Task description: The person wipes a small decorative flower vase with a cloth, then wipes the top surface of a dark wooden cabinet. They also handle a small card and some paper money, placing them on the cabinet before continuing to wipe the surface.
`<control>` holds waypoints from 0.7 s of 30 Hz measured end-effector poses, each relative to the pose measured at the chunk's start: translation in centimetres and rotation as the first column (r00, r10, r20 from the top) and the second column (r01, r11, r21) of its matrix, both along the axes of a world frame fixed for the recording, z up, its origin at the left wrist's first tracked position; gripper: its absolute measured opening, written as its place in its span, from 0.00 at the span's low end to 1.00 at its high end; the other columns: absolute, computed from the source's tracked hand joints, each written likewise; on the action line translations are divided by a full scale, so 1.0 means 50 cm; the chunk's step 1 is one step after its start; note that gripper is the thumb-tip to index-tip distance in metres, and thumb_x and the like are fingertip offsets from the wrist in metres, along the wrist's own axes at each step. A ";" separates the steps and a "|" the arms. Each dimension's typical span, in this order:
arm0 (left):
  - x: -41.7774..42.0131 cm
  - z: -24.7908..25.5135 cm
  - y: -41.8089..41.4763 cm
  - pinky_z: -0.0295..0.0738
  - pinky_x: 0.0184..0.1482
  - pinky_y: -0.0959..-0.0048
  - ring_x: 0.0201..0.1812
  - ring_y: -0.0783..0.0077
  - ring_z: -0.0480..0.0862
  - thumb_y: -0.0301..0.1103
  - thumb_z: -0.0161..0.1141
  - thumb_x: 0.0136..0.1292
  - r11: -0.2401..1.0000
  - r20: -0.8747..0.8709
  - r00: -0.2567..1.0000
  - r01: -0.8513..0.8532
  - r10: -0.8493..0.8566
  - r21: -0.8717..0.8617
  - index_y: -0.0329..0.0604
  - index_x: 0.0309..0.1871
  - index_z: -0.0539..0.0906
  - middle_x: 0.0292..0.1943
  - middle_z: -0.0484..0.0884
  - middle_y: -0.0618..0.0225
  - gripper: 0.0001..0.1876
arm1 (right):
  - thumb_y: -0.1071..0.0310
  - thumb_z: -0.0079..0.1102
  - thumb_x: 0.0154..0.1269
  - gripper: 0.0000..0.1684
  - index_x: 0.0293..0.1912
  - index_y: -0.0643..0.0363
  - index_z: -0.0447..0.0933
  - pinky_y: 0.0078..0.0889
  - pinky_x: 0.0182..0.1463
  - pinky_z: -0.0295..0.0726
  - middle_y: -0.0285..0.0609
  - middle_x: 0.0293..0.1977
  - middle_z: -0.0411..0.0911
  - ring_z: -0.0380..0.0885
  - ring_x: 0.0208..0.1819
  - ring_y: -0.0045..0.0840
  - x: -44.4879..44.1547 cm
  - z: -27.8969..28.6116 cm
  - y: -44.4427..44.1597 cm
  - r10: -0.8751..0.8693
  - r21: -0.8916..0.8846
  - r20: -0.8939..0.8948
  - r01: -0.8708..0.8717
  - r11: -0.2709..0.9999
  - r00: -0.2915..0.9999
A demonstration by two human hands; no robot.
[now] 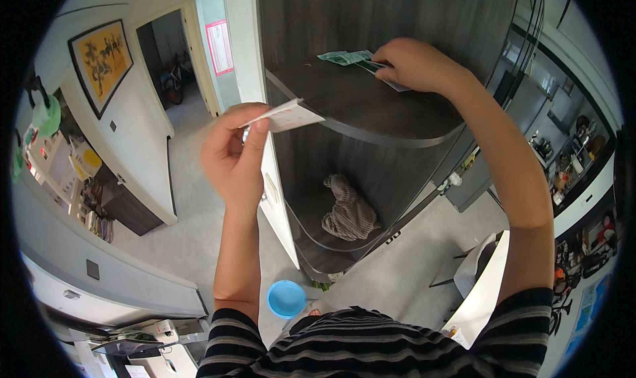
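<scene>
My left hand [237, 154] pinches a folded white paper or card [293, 117] between thumb and fingers, holding it up in front of the rounded shelf's edge. Faint reddish print shows on its face. Over the dark wood-grain corner shelf [367, 107], my right hand [415, 62] grips a thin flat packet [367, 66], dark green with a pale edge; the fingers hide part of it. Touching or overlapping that packet on its left is a crumpled light-green wrapper or sheet [343, 57]. A patterned grey-brown cloth [350, 211] lies bunched on the shelf below.
A light-blue basin [286, 299] stands on the floor before me. To the right are a white table [479, 298] and a chair [469, 266]. A white panel edge [273, 204] runs down the unit's left side. A framed picture [102, 62] hangs on the left wall.
</scene>
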State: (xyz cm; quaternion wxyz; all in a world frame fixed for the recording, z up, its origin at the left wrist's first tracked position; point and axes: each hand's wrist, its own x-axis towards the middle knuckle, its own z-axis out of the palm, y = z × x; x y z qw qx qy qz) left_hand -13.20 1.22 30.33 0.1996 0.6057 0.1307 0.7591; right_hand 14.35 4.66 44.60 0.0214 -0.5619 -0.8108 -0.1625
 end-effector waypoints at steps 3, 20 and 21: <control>-0.001 -0.003 -0.009 0.75 0.50 0.75 0.45 0.71 0.83 0.23 0.65 0.66 0.998 -0.008 0.999 0.039 -0.040 -0.053 0.33 0.44 0.84 0.42 0.86 0.60 0.06 | 0.67 0.65 0.63 0.16 0.49 0.63 0.83 0.38 0.46 0.80 0.48 0.38 0.84 0.82 0.41 0.38 -0.004 0.008 0.006 -0.013 -0.083 -0.025 0.011 0.996 1.000; 0.006 -0.032 -0.010 0.75 0.50 0.76 0.44 0.74 0.82 0.24 0.65 0.66 0.983 0.018 0.997 0.072 -0.070 -0.168 0.32 0.44 0.84 0.40 0.85 0.64 0.06 | 0.79 0.57 0.55 0.21 0.51 0.60 0.82 0.41 0.53 0.81 0.51 0.47 0.82 0.81 0.49 0.43 -0.009 -0.003 0.036 -0.173 0.226 -0.040 0.177 0.958 0.984; 0.008 -0.032 -0.011 0.75 0.50 0.76 0.43 0.74 0.82 0.24 0.65 0.66 0.982 0.015 0.997 0.071 -0.069 -0.173 0.32 0.44 0.84 0.40 0.85 0.64 0.06 | 0.79 0.57 0.56 0.22 0.52 0.60 0.82 0.41 0.53 0.81 0.51 0.47 0.82 0.81 0.49 0.43 -0.010 -0.002 0.032 -0.175 0.193 -0.057 0.183 0.964 0.983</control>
